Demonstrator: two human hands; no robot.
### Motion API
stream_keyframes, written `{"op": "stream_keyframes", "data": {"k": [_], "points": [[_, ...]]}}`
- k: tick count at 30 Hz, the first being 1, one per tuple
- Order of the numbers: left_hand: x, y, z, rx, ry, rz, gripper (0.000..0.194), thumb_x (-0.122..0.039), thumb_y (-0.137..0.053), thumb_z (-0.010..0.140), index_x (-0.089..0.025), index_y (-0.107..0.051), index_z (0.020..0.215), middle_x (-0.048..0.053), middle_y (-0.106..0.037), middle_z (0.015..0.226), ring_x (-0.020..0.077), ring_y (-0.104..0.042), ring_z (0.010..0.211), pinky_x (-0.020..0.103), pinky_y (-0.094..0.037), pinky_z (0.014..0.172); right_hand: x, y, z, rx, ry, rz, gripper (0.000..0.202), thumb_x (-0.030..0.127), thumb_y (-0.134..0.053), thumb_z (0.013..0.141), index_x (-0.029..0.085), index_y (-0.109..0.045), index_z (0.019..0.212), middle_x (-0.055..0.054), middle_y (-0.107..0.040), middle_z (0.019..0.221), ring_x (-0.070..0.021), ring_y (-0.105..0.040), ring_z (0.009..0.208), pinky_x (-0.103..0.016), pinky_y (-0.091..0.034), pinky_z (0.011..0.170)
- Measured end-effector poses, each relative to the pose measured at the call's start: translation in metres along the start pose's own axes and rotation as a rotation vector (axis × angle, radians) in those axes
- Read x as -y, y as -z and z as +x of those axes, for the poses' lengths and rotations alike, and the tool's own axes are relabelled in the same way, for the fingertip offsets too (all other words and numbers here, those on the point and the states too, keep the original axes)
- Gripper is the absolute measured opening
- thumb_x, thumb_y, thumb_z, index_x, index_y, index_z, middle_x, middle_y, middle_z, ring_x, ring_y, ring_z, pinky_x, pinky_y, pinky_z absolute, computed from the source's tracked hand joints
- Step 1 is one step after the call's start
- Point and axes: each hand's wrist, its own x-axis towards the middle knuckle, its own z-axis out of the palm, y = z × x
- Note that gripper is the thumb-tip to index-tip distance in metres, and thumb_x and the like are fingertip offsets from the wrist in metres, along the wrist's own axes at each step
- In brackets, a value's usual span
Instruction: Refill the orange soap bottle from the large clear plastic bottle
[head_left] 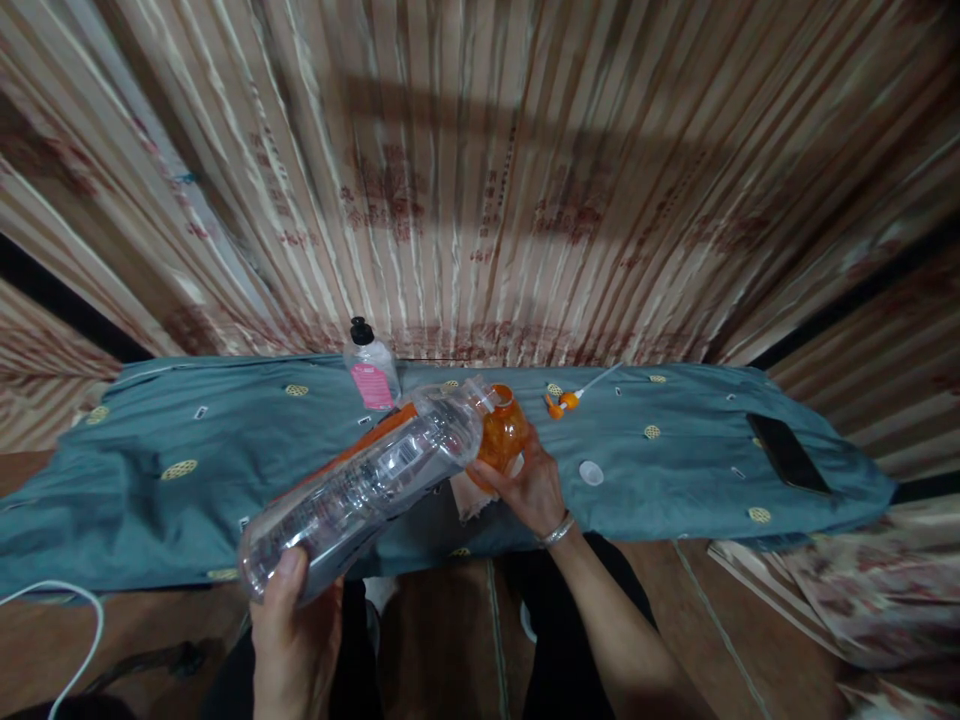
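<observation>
My left hand (292, 625) grips the base end of a large clear plastic bottle (360, 490) with an orange-edged label. This bottle lies tilted across my view, its neck up and to the right. Wrapped round an orange translucent bottle (501, 435), my right hand (536, 485) keeps it by the clear bottle's mouth. The two mouths overlap in view; whether they touch, or any liquid passes, I cannot tell. An orange pump head (566, 402) with a thin tube lies to the right. Near my right hand rests a small white disc-shaped cap (591, 473).
A bottle with a black pump top and pink label (371, 385) stands at the back. A dark phone (787, 453) lies on the right of the blue-green cloth (150, 500). Patterned curtains (480, 180) hang behind. A white cable (94, 620) curves at lower left.
</observation>
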Motion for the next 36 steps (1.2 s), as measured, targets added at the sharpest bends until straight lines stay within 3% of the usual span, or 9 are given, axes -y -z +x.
{"op": "stream_keyframes", "data": {"k": [3, 7, 13, 20, 22, 27, 36], "points": [[-0.002, -0.001, -0.002, -0.010, -0.029, 0.003, 0.045, -0.042, -0.090, 0.061, -0.022, -0.074, 0.098, 0.003, -0.077, 0.106, 0.0234, -0.073, 0.097, 0.028, -0.064, 0.075, 0.000, 0.001, 0.000, -0.005, 0.011, 0.015, 0.074, 0.053, -0.081, 0.077, 0.014, -0.056, 0.134, -0.017, -0.077, 0.114, -0.0341, -0.077, 0.100, -0.045, -0.064, 0.088], [-0.007, -0.005, -0.007, -0.019, -0.026, 0.011, 0.047, -0.044, -0.090, 0.062, -0.024, -0.073, 0.100, 0.002, -0.077, 0.109, 0.0194, -0.071, 0.095, 0.024, -0.062, 0.079, 0.002, 0.002, 0.001, -0.009, 0.019, 0.020, 0.070, 0.051, -0.080, 0.078, 0.016, -0.057, 0.135, -0.016, -0.077, 0.116, -0.0335, -0.077, 0.103, -0.045, -0.064, 0.090], [-0.015, -0.008, -0.011, 0.026, -0.054, 0.040, 0.069, -0.044, -0.094, 0.056, -0.026, -0.070, 0.119, 0.005, -0.074, 0.116, 0.0298, -0.069, 0.109, 0.040, -0.062, 0.091, 0.000, 0.001, 0.001, -0.021, 0.029, 0.007, 0.074, 0.055, -0.079, 0.078, 0.015, -0.057, 0.137, -0.017, -0.076, 0.118, -0.0348, -0.076, 0.106, -0.046, -0.064, 0.091], [-0.017, -0.006, -0.014, -0.041, -0.038, 0.189, 0.090, -0.042, -0.094, 0.052, -0.027, -0.062, 0.135, 0.007, -0.069, 0.127, 0.0338, -0.063, 0.122, 0.050, -0.047, 0.112, -0.004, 0.000, 0.000, -0.027, 0.037, 0.011, 0.070, 0.056, -0.078, 0.079, 0.016, -0.057, 0.133, -0.015, -0.077, 0.114, -0.0327, -0.078, 0.100, -0.044, -0.064, 0.087], [-0.015, -0.003, -0.014, -0.036, -0.026, 0.201, 0.095, -0.041, -0.095, 0.052, -0.027, -0.059, 0.139, 0.008, -0.068, 0.129, 0.0320, -0.063, 0.120, 0.048, -0.049, 0.110, -0.003, 0.000, 0.000, -0.022, 0.029, 0.015, 0.071, 0.057, -0.077, 0.079, 0.016, -0.056, 0.133, -0.015, -0.078, 0.113, -0.0326, -0.078, 0.099, -0.044, -0.064, 0.086], [-0.015, 0.001, -0.015, -0.033, -0.034, 0.180, 0.098, -0.037, -0.098, 0.050, -0.030, -0.059, 0.140, 0.002, -0.070, 0.123, 0.0194, -0.065, 0.109, 0.027, -0.051, 0.103, 0.001, 0.002, 0.000, -0.016, -0.011, 0.038, 0.071, 0.058, -0.076, 0.080, 0.016, -0.056, 0.133, -0.014, -0.077, 0.116, -0.0317, -0.078, 0.100, -0.042, -0.064, 0.086], [-0.019, -0.004, -0.014, -0.009, -0.089, 0.154, 0.094, -0.037, -0.100, 0.051, -0.031, -0.062, 0.136, -0.002, -0.070, 0.115, 0.0155, -0.066, 0.101, 0.029, -0.046, 0.109, -0.002, 0.002, 0.000, 0.029, -0.112, 0.065, 0.076, 0.055, -0.080, 0.074, 0.015, -0.055, 0.133, -0.012, -0.080, 0.100, -0.0339, -0.078, 0.088, -0.043, -0.063, 0.073]]}}
